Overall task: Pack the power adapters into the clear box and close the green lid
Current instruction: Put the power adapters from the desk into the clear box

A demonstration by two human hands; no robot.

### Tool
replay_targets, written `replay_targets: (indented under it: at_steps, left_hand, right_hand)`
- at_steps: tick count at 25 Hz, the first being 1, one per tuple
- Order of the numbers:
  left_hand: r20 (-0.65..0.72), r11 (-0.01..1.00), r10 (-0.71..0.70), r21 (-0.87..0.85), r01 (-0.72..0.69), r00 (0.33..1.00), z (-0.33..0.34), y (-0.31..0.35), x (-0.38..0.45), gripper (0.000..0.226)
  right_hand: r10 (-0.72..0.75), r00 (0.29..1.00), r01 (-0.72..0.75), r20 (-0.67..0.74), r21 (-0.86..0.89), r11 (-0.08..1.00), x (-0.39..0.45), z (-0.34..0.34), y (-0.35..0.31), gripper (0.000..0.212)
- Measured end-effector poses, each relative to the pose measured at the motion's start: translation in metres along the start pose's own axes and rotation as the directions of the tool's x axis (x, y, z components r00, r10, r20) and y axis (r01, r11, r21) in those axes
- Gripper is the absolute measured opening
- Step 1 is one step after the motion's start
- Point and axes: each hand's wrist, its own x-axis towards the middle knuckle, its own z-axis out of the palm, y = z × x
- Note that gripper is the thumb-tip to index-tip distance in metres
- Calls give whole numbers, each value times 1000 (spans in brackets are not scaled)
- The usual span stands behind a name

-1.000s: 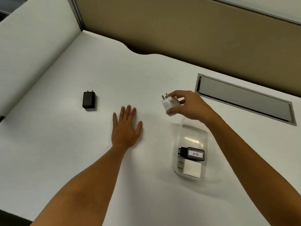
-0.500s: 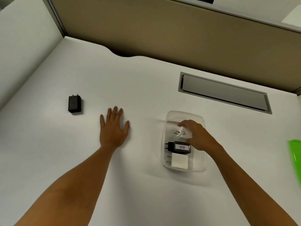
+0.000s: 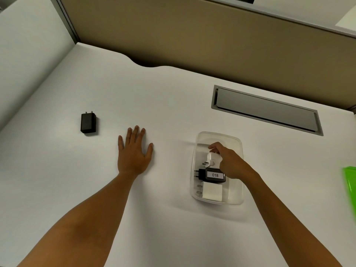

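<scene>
Clear box [image 3: 238,143] holds three adapters [image 3: 212,192]; green lid [image 3: 350,182] off.

On the white desk [image 3: 173,97], the clear plastic box [image 3: 238,143] holding three adapters lies right of the flat left hand [image 3: 133,153], a black adapter [image 3: 88,123] farther left.

Soft even light, faint shadows, wide-angle bending, slight blur

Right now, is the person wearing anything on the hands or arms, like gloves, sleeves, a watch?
Nothing visible. The left hand and right hand are bare, no gloves or rings seen. Both forearms are uncovered to the frame's edge: no sleeves, watch, bands or markings.
</scene>
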Motion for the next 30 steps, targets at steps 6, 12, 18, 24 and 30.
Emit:
replay_targets:
  at_steps: [6,12,18,24,30]
  left_hand:
    - [-9,1000,7,8,-7,1000,2,-1,1,64]
    - [-8,1000,18,-11,-18,1000,0,-2,0,64]
    - [-264,899,-183,-434,53,947,-35,-16,2,43]
    - [-155,992,-91,-101,76,984,-104,-117,65,61]
    - [455,993,74,45,-107,887,-138,-166,101,98]
  right_hand:
    - [-4,996,4,-94,6,1000,-5,5,-1,72]
    - [-153,872,177,-466,7,984,-27,10,-3,35]
    - [-116,621,243,-775,50,969,-59,17,18,31]
    - [87,642,226,-761,297,928,-73,29,40,26]
    - [199,692,217,-694,463,860,-72,37,51,22]
